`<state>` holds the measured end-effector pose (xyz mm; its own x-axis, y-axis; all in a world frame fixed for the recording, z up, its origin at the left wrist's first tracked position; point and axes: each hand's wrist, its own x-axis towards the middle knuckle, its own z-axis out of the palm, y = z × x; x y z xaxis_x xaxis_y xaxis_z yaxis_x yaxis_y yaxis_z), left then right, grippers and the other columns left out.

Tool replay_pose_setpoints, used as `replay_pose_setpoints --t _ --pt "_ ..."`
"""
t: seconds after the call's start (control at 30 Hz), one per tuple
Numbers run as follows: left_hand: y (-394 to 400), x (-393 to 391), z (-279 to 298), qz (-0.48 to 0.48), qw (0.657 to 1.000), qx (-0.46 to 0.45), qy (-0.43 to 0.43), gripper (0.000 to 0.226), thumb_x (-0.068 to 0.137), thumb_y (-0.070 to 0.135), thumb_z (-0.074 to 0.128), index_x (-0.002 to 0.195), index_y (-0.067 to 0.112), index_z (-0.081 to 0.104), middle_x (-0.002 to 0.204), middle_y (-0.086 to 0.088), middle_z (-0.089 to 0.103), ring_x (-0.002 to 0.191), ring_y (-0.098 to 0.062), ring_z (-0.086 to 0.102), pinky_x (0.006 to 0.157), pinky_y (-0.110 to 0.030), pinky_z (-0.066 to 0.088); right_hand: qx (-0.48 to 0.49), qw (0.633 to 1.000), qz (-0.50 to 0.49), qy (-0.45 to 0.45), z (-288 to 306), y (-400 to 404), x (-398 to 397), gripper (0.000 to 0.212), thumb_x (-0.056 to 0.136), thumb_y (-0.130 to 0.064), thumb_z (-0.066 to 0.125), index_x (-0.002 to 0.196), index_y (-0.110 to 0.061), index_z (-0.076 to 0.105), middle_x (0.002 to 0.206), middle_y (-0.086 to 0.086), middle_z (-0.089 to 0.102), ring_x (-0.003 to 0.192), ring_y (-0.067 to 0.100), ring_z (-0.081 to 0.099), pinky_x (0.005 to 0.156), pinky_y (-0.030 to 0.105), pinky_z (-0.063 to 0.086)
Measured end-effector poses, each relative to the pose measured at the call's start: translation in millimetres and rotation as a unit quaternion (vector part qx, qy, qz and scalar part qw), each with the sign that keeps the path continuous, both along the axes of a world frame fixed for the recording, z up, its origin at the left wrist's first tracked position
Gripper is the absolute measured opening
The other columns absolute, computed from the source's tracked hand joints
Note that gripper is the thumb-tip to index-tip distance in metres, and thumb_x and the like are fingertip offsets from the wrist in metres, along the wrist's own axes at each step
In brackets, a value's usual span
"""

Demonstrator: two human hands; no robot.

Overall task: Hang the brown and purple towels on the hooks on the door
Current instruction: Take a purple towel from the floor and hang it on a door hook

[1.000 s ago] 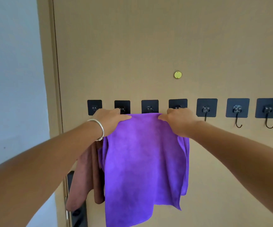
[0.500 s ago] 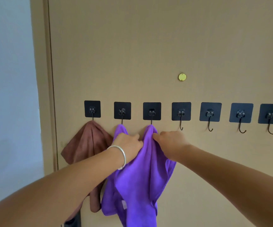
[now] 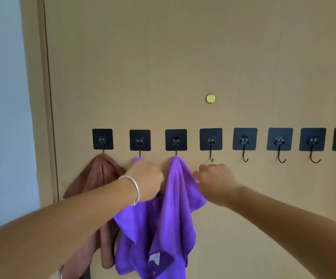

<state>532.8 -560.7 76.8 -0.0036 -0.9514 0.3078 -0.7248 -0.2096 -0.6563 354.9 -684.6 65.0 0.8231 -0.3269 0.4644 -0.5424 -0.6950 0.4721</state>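
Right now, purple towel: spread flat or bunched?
Bunched. The purple towel hangs gathered in two peaks from the second hook and third hook, sagging in folds between and below them.

Soft even daylight, slight wide-angle distortion

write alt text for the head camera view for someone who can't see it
A purple towel hangs from the second and third hooks in a row of black hooks on a tan door, with the left hand and right hand at its folds. A brown towel hangs on the first hook.
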Motion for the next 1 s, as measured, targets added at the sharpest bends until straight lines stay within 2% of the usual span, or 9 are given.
replay_pose_setpoints --t 0.07,0.13,0.23,0.37,0.43,0.57,0.7,0.9,1.0 --pt "-1 -3 28 0.002 0.994 -0.112 0.014 0.024 0.093 0.024 0.039 0.095 0.021 0.063 0.100 -0.002 0.060 0.089 -0.025 0.056 0.068 -0.035 0.030 -0.023 0.998 0.005 -0.058 21 -2 -12 0.022 0.091 -0.024 0.042 0.104 -0.022 0.060 0.095 -0.001 0.057 0.085 0.024 0.058 0.060 0.030 0.033" --pt "-8 -7 48 -0.028 0.982 -0.189 0.013 0.028 0.095 0.034 0.036 0.103 0.020 0.059 0.103 -0.001 0.057 0.095 -0.024 0.054 0.071 -0.035 0.028 -0.032 0.994 -0.007 -0.105 37 -6 -25 0.024 0.091 -0.028 0.043 0.106 -0.024 0.061 0.098 -0.001 0.058 0.089 0.023 0.056 0.063 0.030 0.037" --pt "-25 -21 59 -0.079 0.970 -0.226 0.042 0.046 0.094 0.049 0.034 0.127 0.021 0.048 0.119 0.000 0.053 0.110 -0.023 0.049 0.084 -0.036 0.035 -0.024 0.989 -0.043 -0.142 48 -15 -47 0.031 0.092 -0.036 0.044 0.119 -0.026 0.056 0.115 0.000 0.055 0.104 0.023 0.052 0.082 0.037 0.042" --pt "-52 -54 58 -0.126 0.967 -0.217 0.052 0.066 0.091 0.060 0.031 0.143 0.019 0.029 0.139 -0.001 0.041 0.132 -0.023 0.033 0.101 -0.039 0.032 -0.021 0.981 -0.090 -0.171 47 -28 -84 0.054 0.091 -0.055 0.044 0.138 -0.030 0.036 0.141 0.002 0.040 0.132 0.025 0.034 0.108 0.046 0.030" --pt "-65 -74 57 -0.138 0.965 -0.212 0.061 0.071 0.091 0.062 0.029 0.147 0.018 0.021 0.146 -0.002 0.034 0.139 -0.023 0.024 0.107 -0.042 0.027 -0.020 0.975 -0.123 -0.183 45 -33 -107 0.060 0.091 -0.060 0.041 0.142 -0.030 0.029 0.149 0.002 0.031 0.140 0.024 0.024 0.114 0.050 0.021" --pt "-93 -116 56 -0.181 0.960 -0.196 0.089 0.075 0.092 0.063 0.028 0.151 0.018 0.013 0.154 -0.005 0.022 0.144 -0.023 0.014 0.113 -0.044 0.019 -0.006 0.961 -0.197 -0.193 38 -34 -154 0.068 0.090 -0.065 0.035 0.146 -0.030 0.022 0.154 0.002 0.025 0.145 0.023 0.015 0.117 0.053 0.014" --pt "-118 -158 58 -0.262 0.943 -0.186 0.084 0.075 0.092 0.063 0.028 0.150 0.018 0.014 0.152 -0.004 0.025 0.143 -0.023 0.017 0.112 -0.044 0.021 -0.009 0.937 -0.284 -0.203 35 -21 -204 0.071 0.089 -0.067 0.035 0.147 -0.031 0.019 0.156 0.001 0.023 0.145 0.023 0.013 0.117 0.053 0.013" --pt "-138 -226 61 -0.403 0.890 -0.179 0.117 0.076 0.090 0.064 0.025 0.150 0.018 0.016 0.152 -0.004 0.026 0.143 -0.021 0.016 0.113 -0.042 0.020 -0.030 0.885 -0.415 -0.211 40 32 -285 0.070 0.088 -0.068 0.035 0.147 -0.032 0.022 0.155 0.001 0.025 0.145 0.022 0.017 0.117 0.053 0.014" --pt "-133 -264 52 -0.466 0.861 -0.143 0.146 0.076 0.092 0.063 0.024 0.152 0.019 0.011 0.158 -0.006 0.016 0.146 -0.022 0.008 0.117 -0.045 0.013 -0.036 0.845 -0.491 -0.209 39 72 -319 0.069 0.089 -0.067 0.035 0.147 -0.031 0.022 0.156 0.002 0.024 0.145 0.022 0.015 0.117 0.052 0.012"
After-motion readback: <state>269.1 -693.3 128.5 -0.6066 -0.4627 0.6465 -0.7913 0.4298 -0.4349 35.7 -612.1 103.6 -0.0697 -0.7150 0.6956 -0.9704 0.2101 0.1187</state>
